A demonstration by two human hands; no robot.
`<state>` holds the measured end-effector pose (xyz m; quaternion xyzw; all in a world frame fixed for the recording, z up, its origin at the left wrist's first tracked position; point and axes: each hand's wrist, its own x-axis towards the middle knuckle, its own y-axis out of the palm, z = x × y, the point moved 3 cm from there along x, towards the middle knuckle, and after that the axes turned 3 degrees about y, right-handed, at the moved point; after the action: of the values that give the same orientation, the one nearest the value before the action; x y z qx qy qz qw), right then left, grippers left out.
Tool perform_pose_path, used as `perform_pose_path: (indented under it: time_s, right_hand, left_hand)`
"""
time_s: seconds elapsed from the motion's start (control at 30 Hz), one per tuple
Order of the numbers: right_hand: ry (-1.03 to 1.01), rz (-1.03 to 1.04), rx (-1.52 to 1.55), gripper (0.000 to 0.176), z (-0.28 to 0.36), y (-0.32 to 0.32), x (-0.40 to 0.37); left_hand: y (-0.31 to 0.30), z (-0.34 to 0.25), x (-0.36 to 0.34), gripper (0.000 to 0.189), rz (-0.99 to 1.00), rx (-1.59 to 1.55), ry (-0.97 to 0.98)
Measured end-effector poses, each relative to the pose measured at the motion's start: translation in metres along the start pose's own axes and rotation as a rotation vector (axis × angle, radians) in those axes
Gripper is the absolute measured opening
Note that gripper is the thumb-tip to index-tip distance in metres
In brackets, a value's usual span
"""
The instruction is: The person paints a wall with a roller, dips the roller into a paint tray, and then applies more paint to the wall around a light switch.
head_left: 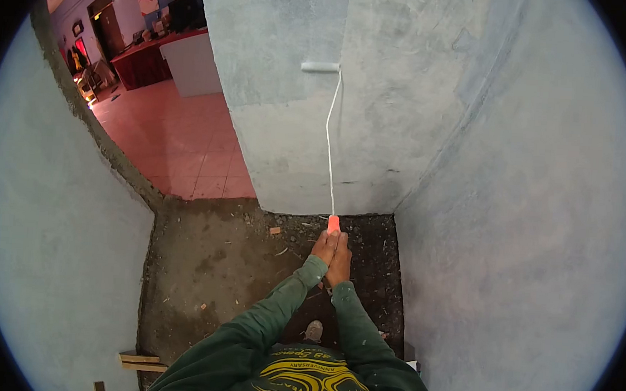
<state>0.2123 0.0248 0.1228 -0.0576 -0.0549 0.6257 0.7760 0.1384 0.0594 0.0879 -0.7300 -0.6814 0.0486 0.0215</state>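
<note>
A paint roller with a white sleeve (321,67) lies against the upper part of the grey-white wall (280,150) in front of me. Its long, slightly bent white rod runs down to an orange handle (334,223). Both of my hands are closed round that handle at the centre of the view, pressed against each other. My left hand (323,247) appears on the left side and my right hand (340,262) on the right. Part of the handle is hidden by the fingers. Bluish, damper-looking patches show on the wall around the roller.
Side walls rise at left (62,202) and right (511,229). The rough dark floor (208,268) holds small debris. Wood pieces (143,363) lie at lower left. Through an opening at upper left are a pink tiled floor (173,137) and a red-draped counter (138,64).
</note>
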Motion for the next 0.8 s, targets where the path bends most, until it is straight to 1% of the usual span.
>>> perform_pose_path:
  time_s: [0.03,0.17,0.23,0.27,0.33,0.37,0.4,0.43,0.47,0.53,0.67,0.8]
  right_hand:
    - [-0.019,-0.010,0.002,0.028,0.004,0.001,0.002]
    - [-0.046,-0.024,-0.007,0.027,0.026,-0.002,-0.001]
    - [-0.173,-0.031,-0.115,0.026,0.030,-0.004,-0.006]
    - [-0.179,-0.026,-0.112,0.026,0.027,-0.004,-0.010]
    - [-0.114,0.004,-0.122,0.026,0.011,-0.005,-0.023]
    - [-0.114,0.007,-0.123,0.026,0.002,-0.006,-0.028]
    - [-0.059,0.021,-0.135,0.026,-0.008,-0.005,-0.030]
    - [-0.004,0.034,-0.147,0.026,-0.017,-0.004,-0.032]
    - [-0.006,0.035,-0.147,0.026,-0.024,-0.003,-0.034]
    - [0.055,0.022,-0.188,0.026,-0.037,-0.002,-0.035]
    - [0.096,0.027,-0.152,0.027,-0.050,0.000,-0.032]
    - [0.079,0.049,-0.120,0.029,-0.032,0.001,-0.022]
  left_hand:
    - [-0.001,-0.004,0.002,0.045,0.000,-0.009,0.044]
    - [-0.006,-0.028,-0.001,0.045,-0.018,0.019,0.108]
    - [-0.004,-0.026,-0.007,0.045,-0.010,-0.001,0.095]
    - [-0.004,-0.023,-0.011,0.045,-0.017,0.000,0.100]
    - [-0.001,0.004,-0.022,0.045,0.002,0.056,-0.003]
    - [0.001,0.019,-0.026,0.045,-0.001,0.055,-0.004]
    - [0.004,0.041,-0.026,0.045,0.017,0.032,-0.036]
    - [0.005,0.052,-0.027,0.044,0.037,0.011,-0.068]
    - [0.006,0.062,-0.027,0.044,0.036,0.010,-0.066]
    - [0.007,0.073,-0.028,0.044,0.051,0.030,-0.149]
    - [0.008,0.081,-0.025,0.045,0.064,0.057,-0.171]
    - [0.003,0.053,-0.016,0.047,0.031,0.040,-0.126]
